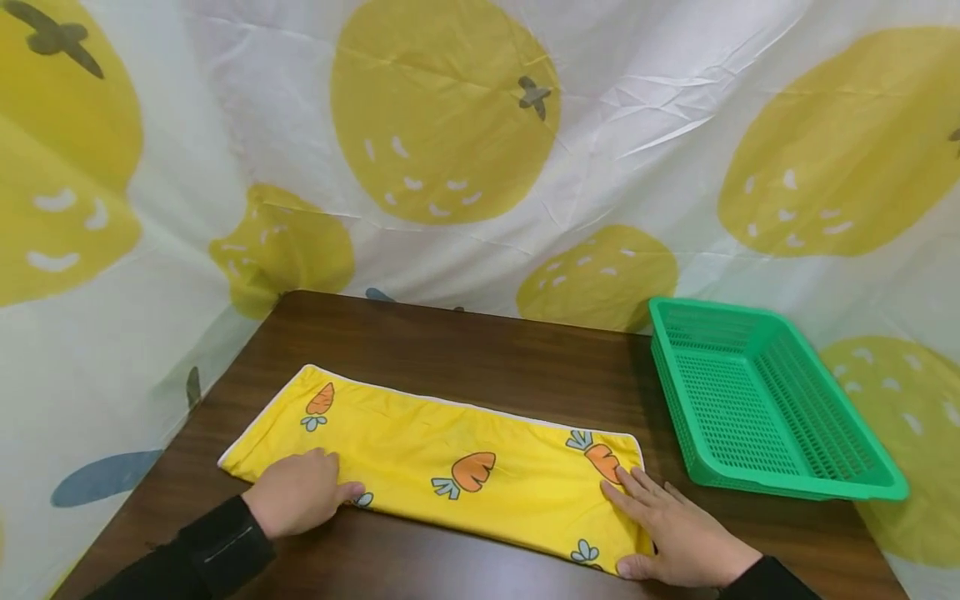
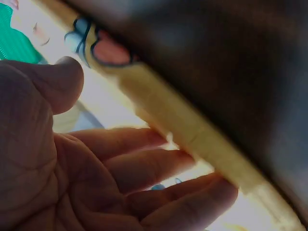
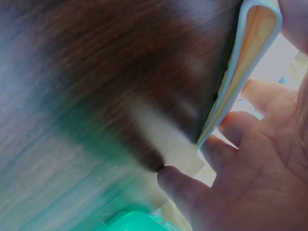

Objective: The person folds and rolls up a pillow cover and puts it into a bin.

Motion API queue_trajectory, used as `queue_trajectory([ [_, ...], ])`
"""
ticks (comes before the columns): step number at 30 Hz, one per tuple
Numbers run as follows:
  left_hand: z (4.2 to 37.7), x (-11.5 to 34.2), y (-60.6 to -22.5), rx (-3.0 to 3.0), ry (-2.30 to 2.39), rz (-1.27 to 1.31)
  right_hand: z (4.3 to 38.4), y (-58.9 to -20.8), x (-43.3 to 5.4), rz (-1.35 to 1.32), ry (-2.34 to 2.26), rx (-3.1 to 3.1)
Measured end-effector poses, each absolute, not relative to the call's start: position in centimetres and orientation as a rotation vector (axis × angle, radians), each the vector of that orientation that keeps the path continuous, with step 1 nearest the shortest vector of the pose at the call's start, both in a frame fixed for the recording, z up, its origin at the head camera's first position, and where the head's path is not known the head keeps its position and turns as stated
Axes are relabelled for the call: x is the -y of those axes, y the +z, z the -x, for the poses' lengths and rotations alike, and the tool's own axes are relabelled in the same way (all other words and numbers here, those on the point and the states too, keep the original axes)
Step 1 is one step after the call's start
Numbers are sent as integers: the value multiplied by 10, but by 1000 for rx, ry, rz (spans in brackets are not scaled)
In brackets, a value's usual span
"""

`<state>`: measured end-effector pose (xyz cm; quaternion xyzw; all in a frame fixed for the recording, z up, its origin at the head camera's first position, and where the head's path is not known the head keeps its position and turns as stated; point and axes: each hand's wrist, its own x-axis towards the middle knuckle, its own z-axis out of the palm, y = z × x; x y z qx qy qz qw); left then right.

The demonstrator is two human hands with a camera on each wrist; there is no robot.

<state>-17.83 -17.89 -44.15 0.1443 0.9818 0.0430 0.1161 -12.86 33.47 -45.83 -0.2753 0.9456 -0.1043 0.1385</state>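
Observation:
A folded yellow cloth (image 1: 405, 450) with printed carrots and white edging lies as a long strip across the table. My left hand (image 1: 303, 492) rests on its left part, near the front fold. In the left wrist view, the fingertips (image 2: 224, 187) touch the cloth, and the thumb (image 2: 67, 82) is spread apart from them. At the cloth's right end, my right hand (image 1: 671, 529) lies with fingers spread over the corner. The right wrist view shows the looped white-edged layers (image 3: 236, 72) of that end beside the fingers.
An empty green plastic basket (image 1: 750, 392) stands at the table's right side, just beyond the right hand. Under everything is a dark wood-grain table (image 1: 465, 342). A white curtain (image 1: 637, 108) with yellow fruit prints hangs behind and along both sides.

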Motion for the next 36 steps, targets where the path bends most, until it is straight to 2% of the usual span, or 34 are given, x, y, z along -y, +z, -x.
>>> queue_trajectory([
  [3, 183, 177, -444, -2858, 167, -390, 128, -456, -335, 788, -292, -2749],
  [7, 207, 180, -447, -2815, 238, -308, 127, -455, -333, 737, -293, -2761],
  [13, 263, 184, -464, -2817, 276, -215, 127, -458, -321, 613, -310, -2783],
  [17, 305, 189, -477, -2884, 291, -272, 129, -457, -314, 583, -370, -2754],
  [21, 333, 197, -476, -2892, 302, -332, 130, -456, -309, 608, -444, -2724],
  [30, 348, 206, -461, -2864, 317, -356, 130, -459, -279, 655, -279, -2782],
  [36, 339, 172, -466, -3014, 128, -305, 126, -459, -278, 680, -248, -2826],
])
